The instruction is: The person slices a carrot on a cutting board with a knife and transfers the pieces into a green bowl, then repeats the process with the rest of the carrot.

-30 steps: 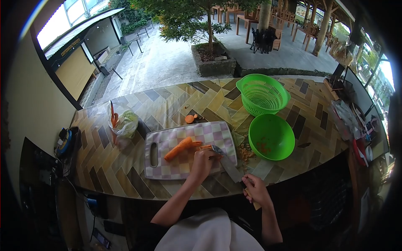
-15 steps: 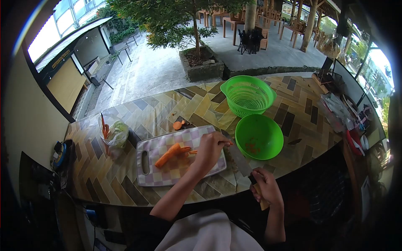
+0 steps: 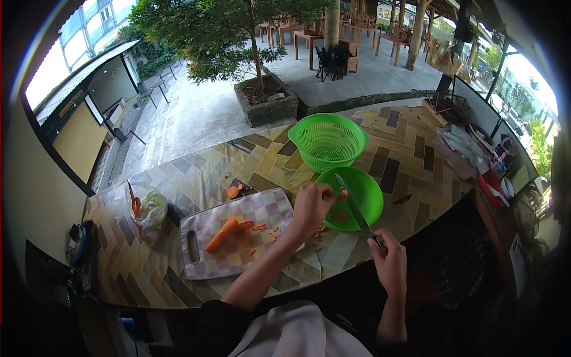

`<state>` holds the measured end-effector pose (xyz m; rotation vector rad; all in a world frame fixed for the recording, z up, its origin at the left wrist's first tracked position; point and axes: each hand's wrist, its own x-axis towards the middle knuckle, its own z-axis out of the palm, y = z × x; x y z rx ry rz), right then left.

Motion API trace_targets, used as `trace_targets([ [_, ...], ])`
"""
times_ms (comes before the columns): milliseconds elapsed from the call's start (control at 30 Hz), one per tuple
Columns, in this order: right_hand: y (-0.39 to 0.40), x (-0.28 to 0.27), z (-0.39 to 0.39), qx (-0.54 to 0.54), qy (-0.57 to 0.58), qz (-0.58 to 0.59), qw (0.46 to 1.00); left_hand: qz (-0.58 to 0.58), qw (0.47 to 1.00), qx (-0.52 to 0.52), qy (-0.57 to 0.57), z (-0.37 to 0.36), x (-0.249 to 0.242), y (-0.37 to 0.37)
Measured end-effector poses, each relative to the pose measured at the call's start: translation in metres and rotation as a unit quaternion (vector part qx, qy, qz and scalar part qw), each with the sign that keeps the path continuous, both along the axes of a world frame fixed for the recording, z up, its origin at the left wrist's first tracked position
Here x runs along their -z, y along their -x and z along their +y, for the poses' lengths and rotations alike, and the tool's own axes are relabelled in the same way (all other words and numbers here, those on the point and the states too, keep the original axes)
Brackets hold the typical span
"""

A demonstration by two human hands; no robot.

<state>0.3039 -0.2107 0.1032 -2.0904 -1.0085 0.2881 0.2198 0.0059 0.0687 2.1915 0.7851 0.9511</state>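
My right hand (image 3: pixel 391 259) grips a kitchen knife (image 3: pixel 355 209) by its handle, the blade slanting up over a green bowl (image 3: pixel 373 199). My left hand (image 3: pixel 315 205) is at the bowl's near left side, its fingers pinched together. Small orange carrot pieces (image 3: pixel 344 193) show at those fingertips, close against the blade. More bits of carrot lie inside the bowl. To the left, a partly cut carrot (image 3: pixel 226 234) rests on a checkered cutting board (image 3: pixel 205 266), with thin sticks and crumbs beside its cut end.
Behind the bowl stands a green colander (image 3: pixel 329 140). Carrot ends (image 3: pixel 233 192) lie beyond the board. A plastic bag (image 3: pixel 151 213) with vegetables sits at the left. Plastic packaging and other items (image 3: pixel 461 149) crowd the tiled counter's (image 3: pixel 410 143) right end.
Both hands have moved toward the bowl. The knife has swung from beside the bowl to over it, and the left hand has left the board with carrot at its fingertips. The view has shifted slightly.
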Motion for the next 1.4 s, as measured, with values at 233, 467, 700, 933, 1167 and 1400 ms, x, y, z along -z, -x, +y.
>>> trace_targets([
  [233,-0.010,0.016,0.000,-0.024,-0.013,0.086,0.996,-0.115,0.988,0.044,0.096,0.006,0.021,-0.017],
  [467,-0.015,0.016,-0.002,-0.009,-0.033,0.171,0.985,-0.057,0.987,0.123,0.081,0.015,0.034,-0.010],
  [700,-0.014,0.013,-0.003,0.006,-0.038,0.195,0.980,-0.158,0.987,-0.006,0.037,0.003,0.011,-0.018],
  [933,-0.013,0.014,-0.007,-0.005,-0.036,0.215,0.976,-0.152,0.965,0.085,0.196,0.018,0.035,-0.018],
  [1167,-0.007,0.015,-0.003,-0.017,-0.043,0.179,0.983,-0.093,0.991,0.043,0.090,0.018,0.010,0.017],
  [1400,0.005,0.011,0.003,-0.053,-0.033,0.209,0.976,-0.141,0.973,0.060,0.170,0.029,0.022,0.025],
])
